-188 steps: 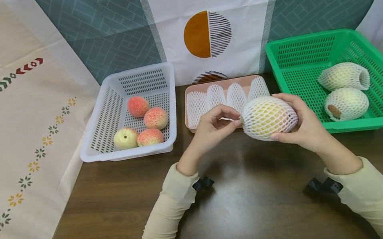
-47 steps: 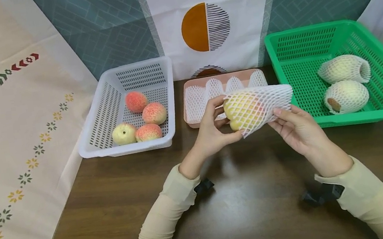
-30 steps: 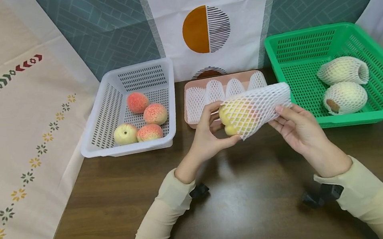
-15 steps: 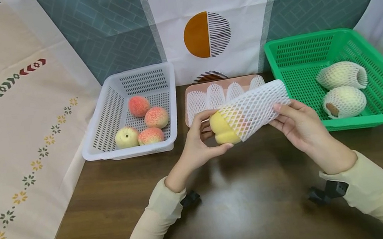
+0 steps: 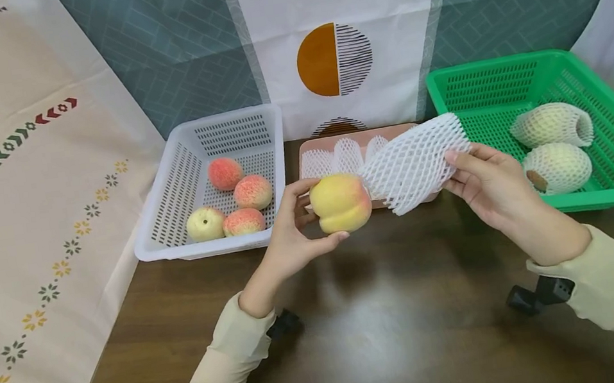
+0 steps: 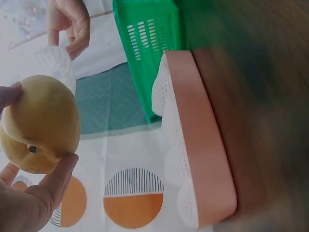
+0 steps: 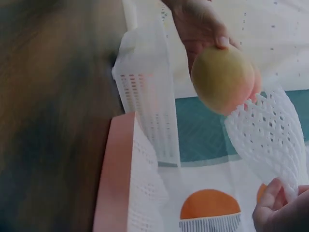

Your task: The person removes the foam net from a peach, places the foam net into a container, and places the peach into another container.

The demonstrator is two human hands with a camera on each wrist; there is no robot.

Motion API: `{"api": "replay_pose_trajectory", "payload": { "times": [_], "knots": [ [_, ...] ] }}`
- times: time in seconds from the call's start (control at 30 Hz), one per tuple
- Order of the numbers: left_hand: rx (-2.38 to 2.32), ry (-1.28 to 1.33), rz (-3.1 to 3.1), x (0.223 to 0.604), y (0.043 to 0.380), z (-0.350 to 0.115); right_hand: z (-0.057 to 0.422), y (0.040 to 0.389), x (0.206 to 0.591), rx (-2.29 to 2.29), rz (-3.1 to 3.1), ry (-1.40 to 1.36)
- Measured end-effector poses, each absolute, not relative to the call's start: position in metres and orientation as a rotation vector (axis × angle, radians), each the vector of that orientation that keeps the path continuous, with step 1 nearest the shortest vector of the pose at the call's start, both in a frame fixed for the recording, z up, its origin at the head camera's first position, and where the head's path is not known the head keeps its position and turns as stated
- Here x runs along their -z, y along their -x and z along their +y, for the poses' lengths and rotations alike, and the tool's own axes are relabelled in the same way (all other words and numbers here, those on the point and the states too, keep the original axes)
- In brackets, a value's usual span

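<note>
A yellow peach with a pink blush (image 5: 340,203) is held between the thumb and fingers of my left hand (image 5: 294,229), above the table. My right hand (image 5: 489,183) pinches the far end of a white foam net sleeve (image 5: 416,161), which hangs in front of the pink tray. The sleeve's near mouth lies right beside the peach in the head view. In the left wrist view the peach (image 6: 41,121) shows its stem pit, with the thumb and fingertips around it. From the right wrist, the net (image 7: 268,135) appears off the peach (image 7: 224,79).
A pink tray (image 5: 329,141) with several white foam nets stands at the back middle. To its left is a white basket (image 5: 215,245) with several peaches (image 5: 243,221). A green basket (image 5: 605,197) on the right holds two net-wrapped fruits (image 5: 557,168).
The netted fruit was turned, then the sleeve slid off it. My left hand has moved left with the bare peach; my right hand has drawn the net away to the upper right.
</note>
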State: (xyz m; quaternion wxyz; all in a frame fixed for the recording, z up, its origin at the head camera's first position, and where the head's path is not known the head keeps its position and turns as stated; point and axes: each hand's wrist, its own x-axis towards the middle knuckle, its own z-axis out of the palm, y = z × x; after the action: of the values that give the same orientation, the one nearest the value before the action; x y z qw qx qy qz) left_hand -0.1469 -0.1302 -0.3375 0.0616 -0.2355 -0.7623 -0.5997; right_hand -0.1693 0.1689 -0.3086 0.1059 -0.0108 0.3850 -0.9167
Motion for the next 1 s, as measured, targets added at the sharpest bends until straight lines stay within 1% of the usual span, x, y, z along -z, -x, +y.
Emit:
{"api": "replay_pose_trajectory", "payload": {
  "times": [0.33, 0.63, 0.83, 1.0],
  "knots": [
    [1.696, 0.608, -2.382, 0.318, 0.145, -0.161, 0.164, 0.181, 0.286, 2.648, 1.282, 0.047],
    [1.65, 0.589, -2.337, 0.3, 0.149, -0.183, 0.155, 0.194, 0.271, 2.6, 1.366, 0.016],
    [1.611, 0.484, -2.339, 0.289, 0.156, -0.201, 0.142, 0.202, 0.263, 2.528, 1.545, -0.031],
    [1.519, 0.383, -2.369, 0.283, 0.165, -0.22, 0.132, 0.21, 0.26, 2.435, 1.718, -0.017]
  ]
}}
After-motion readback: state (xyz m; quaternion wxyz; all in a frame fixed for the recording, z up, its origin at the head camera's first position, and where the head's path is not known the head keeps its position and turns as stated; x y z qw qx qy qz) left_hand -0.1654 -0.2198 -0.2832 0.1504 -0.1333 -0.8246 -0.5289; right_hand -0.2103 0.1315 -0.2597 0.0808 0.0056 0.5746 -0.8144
